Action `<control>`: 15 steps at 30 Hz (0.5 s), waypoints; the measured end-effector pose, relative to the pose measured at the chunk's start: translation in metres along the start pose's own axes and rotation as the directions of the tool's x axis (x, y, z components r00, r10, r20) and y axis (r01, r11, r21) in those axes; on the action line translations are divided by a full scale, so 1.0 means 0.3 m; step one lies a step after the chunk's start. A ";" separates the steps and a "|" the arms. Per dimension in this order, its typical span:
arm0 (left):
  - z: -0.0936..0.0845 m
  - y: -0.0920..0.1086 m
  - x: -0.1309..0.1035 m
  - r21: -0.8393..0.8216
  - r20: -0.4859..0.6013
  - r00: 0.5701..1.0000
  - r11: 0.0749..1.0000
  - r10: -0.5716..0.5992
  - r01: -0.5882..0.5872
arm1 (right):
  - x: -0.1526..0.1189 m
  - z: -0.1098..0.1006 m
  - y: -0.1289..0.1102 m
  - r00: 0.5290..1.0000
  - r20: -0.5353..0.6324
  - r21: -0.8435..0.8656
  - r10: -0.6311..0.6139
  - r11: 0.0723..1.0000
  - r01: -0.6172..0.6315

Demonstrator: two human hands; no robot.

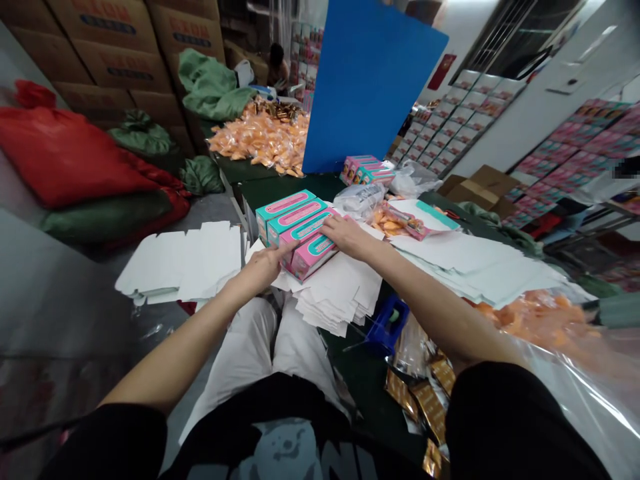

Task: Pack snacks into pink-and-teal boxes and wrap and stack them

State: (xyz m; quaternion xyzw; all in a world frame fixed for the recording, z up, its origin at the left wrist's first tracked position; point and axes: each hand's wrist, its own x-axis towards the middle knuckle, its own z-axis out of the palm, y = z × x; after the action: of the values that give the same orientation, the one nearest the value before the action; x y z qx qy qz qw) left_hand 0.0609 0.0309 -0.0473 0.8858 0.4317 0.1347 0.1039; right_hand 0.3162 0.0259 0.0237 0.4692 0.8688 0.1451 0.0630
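Several small pink and teal cartons [293, 215] lie side by side in a row on the table before me. The nearest pink carton [316, 257] has a teal oval label on top. My left hand [273, 265] grips the near left end of the row, its index finger stretched over a carton. From the right, my right hand [346, 237] holds the pink carton with its fingers curled over the top; its thumb is hard to make out. Under the cartons, a stack of flat white card blanks [345, 293] fans out.
A blue tape dispenser [389, 325] and gold packets [427, 407] lie near my right arm. More white blanks [187, 263] extend to the left. A tall blue board [373, 87] stands behind, beside a heap of orange wrapped pieces [273, 137]. Someone [279, 67] sits far back.
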 end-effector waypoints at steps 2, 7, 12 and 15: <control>0.013 -0.004 -0.003 0.000 -0.009 1.000 1.000 -0.001 0.001 | -0.035 -0.039 0.032 0.995 -0.100 0.009 0.027 1.000 -0.026; 0.023 -0.001 -0.004 -0.033 -0.035 0.999 0.999 0.003 -0.004 | -0.245 -0.055 0.102 0.964 -0.200 0.126 0.177 0.980 -0.154; 0.032 -0.003 -0.002 -0.060 -0.071 0.997 0.998 0.006 -0.010 | -0.501 0.115 0.081 0.905 -0.049 0.450 0.422 0.818 -0.357; 0.033 0.000 0.001 -0.052 -0.071 0.997 0.998 0.024 -0.028 | -0.573 0.202 0.046 0.795 -0.023 0.697 0.606 0.580 -0.422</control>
State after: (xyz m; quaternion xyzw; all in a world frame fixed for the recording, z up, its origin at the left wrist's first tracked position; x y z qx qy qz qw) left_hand 0.0642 0.0305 -0.0567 0.8830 0.4200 0.1782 0.1102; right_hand 0.4368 -0.0985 -0.0340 0.6698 0.6862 -0.0994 -0.2659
